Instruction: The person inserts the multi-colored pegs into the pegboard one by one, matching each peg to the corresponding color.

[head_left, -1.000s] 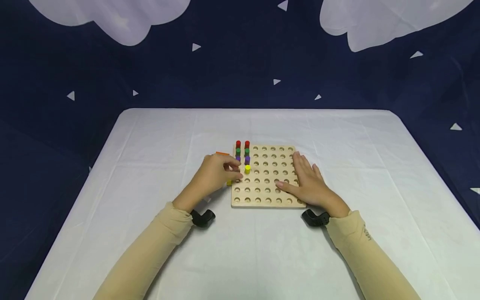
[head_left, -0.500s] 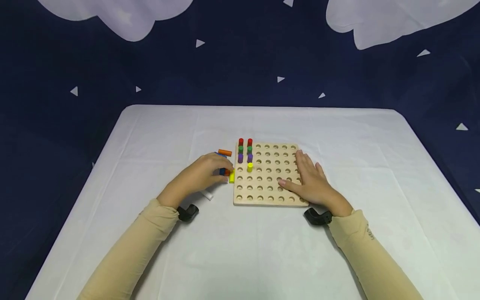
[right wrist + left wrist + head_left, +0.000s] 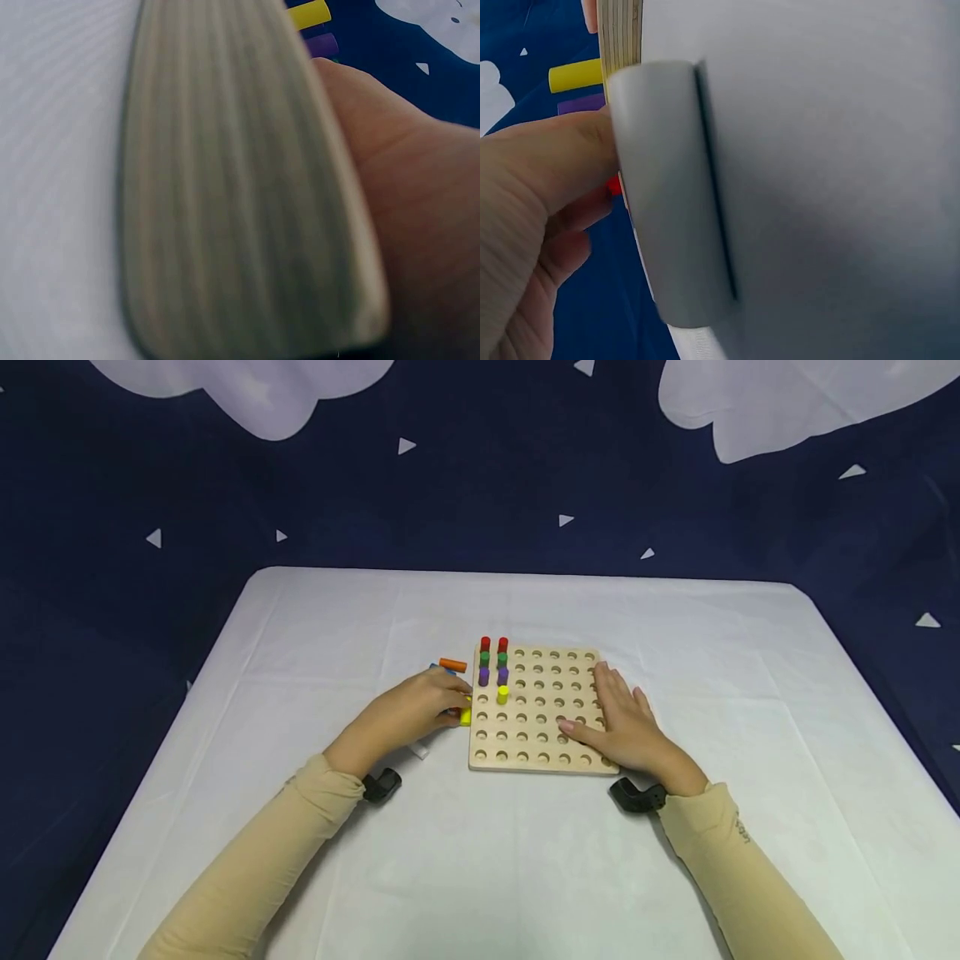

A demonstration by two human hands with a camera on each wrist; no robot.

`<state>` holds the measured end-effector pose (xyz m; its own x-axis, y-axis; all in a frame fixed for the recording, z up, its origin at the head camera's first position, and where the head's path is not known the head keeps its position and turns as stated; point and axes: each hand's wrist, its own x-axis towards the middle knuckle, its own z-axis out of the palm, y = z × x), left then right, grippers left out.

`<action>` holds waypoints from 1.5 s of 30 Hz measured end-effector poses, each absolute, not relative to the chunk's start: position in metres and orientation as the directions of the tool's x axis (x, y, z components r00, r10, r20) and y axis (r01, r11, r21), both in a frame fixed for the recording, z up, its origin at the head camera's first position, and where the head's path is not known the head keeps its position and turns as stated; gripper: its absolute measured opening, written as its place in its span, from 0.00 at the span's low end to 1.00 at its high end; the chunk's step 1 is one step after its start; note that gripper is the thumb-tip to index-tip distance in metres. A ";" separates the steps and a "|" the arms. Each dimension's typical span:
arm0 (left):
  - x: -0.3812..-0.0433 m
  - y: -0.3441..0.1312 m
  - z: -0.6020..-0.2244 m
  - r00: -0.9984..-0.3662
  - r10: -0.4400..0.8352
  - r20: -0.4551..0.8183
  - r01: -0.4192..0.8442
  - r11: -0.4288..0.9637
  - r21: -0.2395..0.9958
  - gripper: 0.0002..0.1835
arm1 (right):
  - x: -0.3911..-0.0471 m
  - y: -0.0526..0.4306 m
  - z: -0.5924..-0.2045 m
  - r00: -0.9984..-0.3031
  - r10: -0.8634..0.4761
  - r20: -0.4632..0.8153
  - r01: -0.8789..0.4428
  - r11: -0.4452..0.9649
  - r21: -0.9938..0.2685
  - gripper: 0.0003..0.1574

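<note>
Pegs (image 3: pixel 502 677) show red, green, purple, yellow and orange.

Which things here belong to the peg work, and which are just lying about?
Seems part of the job:
board, with red pegs, green pegs, purple pegs, standing yellow peg
loose yellow peg, orange peg, blue peg, white peg
left hand, right hand

Probably just around:
cloth
wrist cameras
backdrop

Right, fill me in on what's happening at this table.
A person's right hand rests on the right side of a wooden pegboard. Their left hand is among loose pegs by its left edge; whether it grips one is hidden. Standing in the board are two red pegs, two green, two purple and one yellow, with an empty hole left of the yellow.
</note>
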<state>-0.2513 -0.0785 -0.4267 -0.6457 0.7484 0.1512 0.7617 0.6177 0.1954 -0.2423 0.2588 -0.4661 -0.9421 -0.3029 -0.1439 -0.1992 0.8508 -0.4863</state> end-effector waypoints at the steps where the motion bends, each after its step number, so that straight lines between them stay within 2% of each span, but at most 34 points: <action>1: -0.251 -0.078 -0.427 -0.643 0.752 0.149 0.765 0.617 0.185 0.12 | -0.242 0.259 -0.467 -0.942 -0.303 -0.146 -0.198 0.851 -0.486 0.72; 14: -0.233 -0.070 -0.424 -0.590 0.796 0.136 0.804 0.594 0.005 0.09 | -0.242 0.261 -0.467 -0.942 -0.300 -0.148 -0.195 0.852 -0.486 0.72; 18: -0.233 -0.070 -0.425 -0.596 0.793 0.127 0.801 0.599 0.016 0.06 | -0.242 0.262 -0.466 -0.943 -0.297 -0.149 -0.192 0.853 -0.485 0.72; 21: -0.233 -0.070 -0.426 -0.609 0.784 0.118 0.793 0.604 0.081 0.05 | -0.243 0.264 -0.466 -0.944 -0.295 -0.145 -0.192 0.852 -0.486 0.72; 24: -0.233 -0.072 -0.427 -0.649 0.754 0.102 0.757 0.626 0.187 0.06 | -0.244 0.265 -0.466 -0.944 -0.296 -0.143 -0.193 0.851 -0.487 0.72; 28: -0.234 -0.076 -0.426 -0.727 0.683 0.071 0.663 0.672 0.329 0.07 | -0.245 0.265 -0.467 -0.945 -0.296 -0.141 -0.196 0.853 -0.483 0.72; 36: -0.245 -0.069 -0.425 -0.836 0.542 0.087 0.492 0.670 0.556 0.07 | -0.245 0.266 -0.466 -0.943 -0.306 -0.129 -0.210 0.851 -0.482 0.71; 40: -0.250 -0.061 -0.427 -0.895 0.437 0.090 0.392 0.674 0.626 0.07 | -0.245 0.265 -0.468 -0.943 -0.305 -0.132 -0.207 0.850 -0.484 0.71; 45: -0.254 -0.052 -0.431 -0.916 0.384 0.120 0.359 0.645 0.674 0.08 | -0.245 0.265 -0.469 -0.943 -0.303 -0.135 -0.204 0.851 -0.484 0.72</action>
